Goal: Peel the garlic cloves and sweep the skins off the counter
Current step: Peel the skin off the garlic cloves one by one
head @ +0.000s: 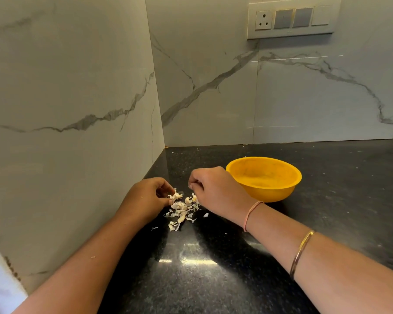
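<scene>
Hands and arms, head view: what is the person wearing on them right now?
Both forearms are bare, with no sleeves or gloves. Behind the right hand, the wrist carries a thin pink thread band, and further up that forearm sits a slim gold bangle. The left hand and its arm wear nothing. No rings show.

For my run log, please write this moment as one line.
step: peeling | left hand: pinches garlic piece | right hand: curled, contents unclear | skins: heaped between hands on counter | yellow bowl: beside right hand
</scene>
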A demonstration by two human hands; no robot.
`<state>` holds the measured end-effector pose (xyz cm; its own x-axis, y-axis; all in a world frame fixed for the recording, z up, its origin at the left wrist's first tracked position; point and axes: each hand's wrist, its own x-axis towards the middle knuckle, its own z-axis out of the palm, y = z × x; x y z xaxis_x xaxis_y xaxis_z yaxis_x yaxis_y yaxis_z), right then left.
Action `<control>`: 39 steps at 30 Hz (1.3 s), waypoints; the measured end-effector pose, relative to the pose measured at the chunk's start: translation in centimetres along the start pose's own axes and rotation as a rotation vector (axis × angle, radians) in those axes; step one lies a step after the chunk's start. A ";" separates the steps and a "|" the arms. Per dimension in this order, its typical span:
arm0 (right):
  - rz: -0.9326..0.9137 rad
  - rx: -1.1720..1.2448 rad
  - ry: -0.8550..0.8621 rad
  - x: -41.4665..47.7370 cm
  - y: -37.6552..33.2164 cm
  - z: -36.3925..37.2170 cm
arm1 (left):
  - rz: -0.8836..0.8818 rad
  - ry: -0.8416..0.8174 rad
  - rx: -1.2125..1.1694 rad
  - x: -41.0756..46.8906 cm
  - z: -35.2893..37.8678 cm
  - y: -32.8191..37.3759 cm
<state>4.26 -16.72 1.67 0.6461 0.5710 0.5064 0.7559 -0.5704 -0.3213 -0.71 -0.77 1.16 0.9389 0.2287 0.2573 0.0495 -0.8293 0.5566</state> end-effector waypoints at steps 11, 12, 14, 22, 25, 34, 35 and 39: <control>0.117 0.360 0.003 0.0 -0.6 0.5 | 0.030 0.149 -0.535 -0.4 -0.2 1.3; 0.120 0.380 0.000 0.0 -0.7 0.5 | 0.030 0.143 -0.562 -0.4 -0.2 1.3; 0.113 0.379 0.015 0.0 -0.7 0.5 | 0.032 0.132 -0.600 -0.3 -0.1 1.4; 0.129 0.388 0.147 0.2 -0.6 0.5 | 0.025 0.236 -0.468 -0.4 -0.2 1.5; 0.109 0.354 0.171 0.2 -0.6 0.6 | 0.015 0.254 -0.468 -0.6 -0.1 1.7; 0.053 0.255 0.216 0.1 -0.8 0.3 | -0.045 0.011 -0.876 -0.8 0.1 2.2; 0.060 0.256 0.220 0.2 -0.8 0.3 | -0.054 -0.001 -0.910 -0.8 0.1 2.2; 0.064 0.269 0.197 0.1 -0.8 0.1 | -0.075 -0.046 -0.990 -0.8 0.2 2.2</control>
<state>3.76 -16.15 1.90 0.6805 0.3987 0.6147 0.7319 -0.4103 -0.5441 -1.33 -2.89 2.07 0.9584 0.2258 0.1748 -0.1773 -0.0093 0.9841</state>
